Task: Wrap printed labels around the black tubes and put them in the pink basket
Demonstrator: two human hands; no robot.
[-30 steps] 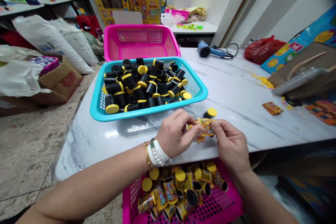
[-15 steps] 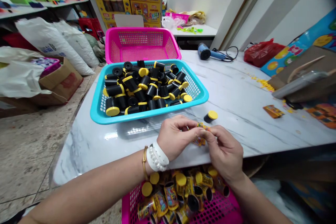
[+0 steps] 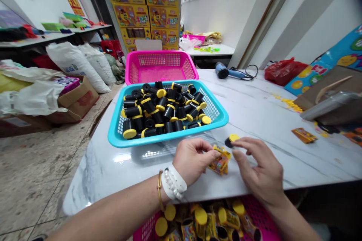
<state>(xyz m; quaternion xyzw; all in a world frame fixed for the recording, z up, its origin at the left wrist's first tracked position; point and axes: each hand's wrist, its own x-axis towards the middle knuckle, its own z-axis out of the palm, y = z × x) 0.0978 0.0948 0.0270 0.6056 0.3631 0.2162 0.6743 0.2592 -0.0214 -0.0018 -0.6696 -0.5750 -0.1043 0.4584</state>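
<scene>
Wrappers [image 3: 221, 161], overlapped past counting, are pinched by the left hand [image 3: 192, 161] over one table [image 3: 260, 120]; beside one lidded canister [image 3: 230, 140], the right hand [image 3: 263, 171] is held with fingers parted, contact unclear.

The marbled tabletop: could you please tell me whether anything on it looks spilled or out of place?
Yes: small yellow pieces lie scattered on the marbled tabletop, on the right side near the red bag. They look possibly spilled, being strewn loose rather than gathered in a container.
</scene>
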